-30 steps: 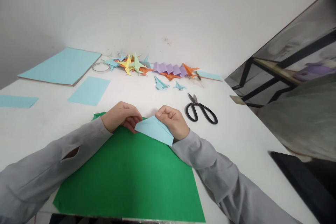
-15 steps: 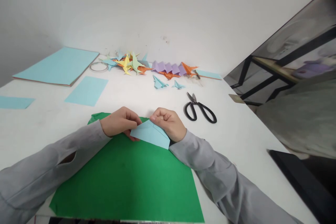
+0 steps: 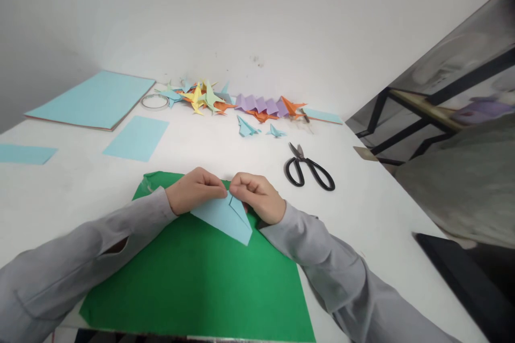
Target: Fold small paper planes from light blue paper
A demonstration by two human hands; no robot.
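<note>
A folded light-blue paper [image 3: 223, 218] is held above a green sheet [image 3: 197, 278], its lower right corner pointing toward me. My left hand [image 3: 198, 190] pinches the paper's upper edge from the left, thumb and fingers closed on it. Close beside it, my right hand [image 3: 259, 195] grips the top near the peak, where a narrow folded flap runs down the right side. The two hands' fingertips nearly meet. Part of the paper's upper left is hidden behind my left hand.
Black-handled scissors [image 3: 309, 167] lie right of the hands. Blue sheets [image 3: 137, 138] and a paper stack [image 3: 94, 99] are at left. Tape [image 3: 155, 101], colourful folded figures [image 3: 209, 97] and purple pleated paper [image 3: 261, 104] line the wall. A dark object [image 3: 454, 273] is at right.
The blue paper has turned, with its lower right corner swinging down and leftward. My left hand has moved right along the upper edge, closer to my right hand.
</note>
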